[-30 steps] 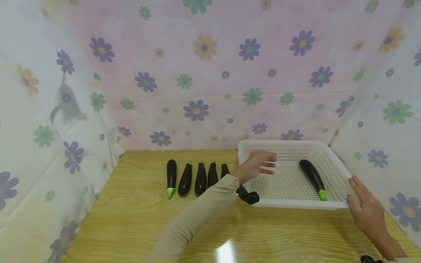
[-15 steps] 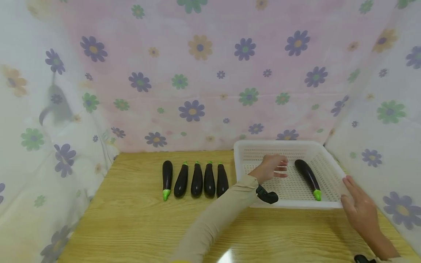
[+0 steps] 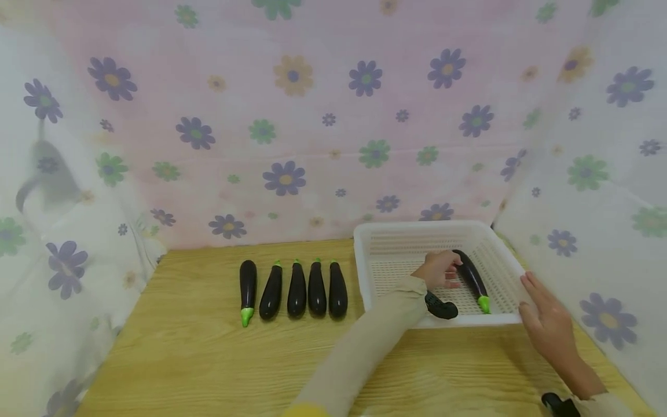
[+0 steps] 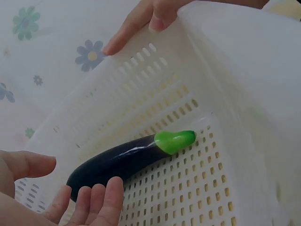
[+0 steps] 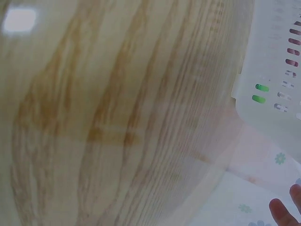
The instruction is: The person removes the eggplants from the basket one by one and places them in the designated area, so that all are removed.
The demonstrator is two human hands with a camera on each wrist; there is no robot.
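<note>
My left hand (image 3: 440,269) reaches into a white plastic basket (image 3: 443,319), beside an eggplant (image 3: 471,277) with a green stem end that lies along the basket's right side. In the left wrist view the thumb stands apart from the fingers (image 4: 113,200), which overlap the eggplant's dark rounded end (image 4: 113,162); a gap shows between thumb and fingers. At the basket's front right corner my right hand (image 3: 551,324) holds the rim, thumb on the near side and fingers along the outer edge. Only its fingertips (image 5: 281,213) show in the right wrist view.
Several more eggplants (image 3: 297,289) lie in a row on the wood-grain table (image 3: 208,359), left of the basket. The leftmost eggplant (image 3: 248,289) points its green end toward me. Flower-patterned cloth (image 3: 312,133) walls off the back and both sides.
My left hand has moved right across the basket, up to the eggplant inside. The right hand keeps its place on the rim. The head view has turned slightly to the right.
</note>
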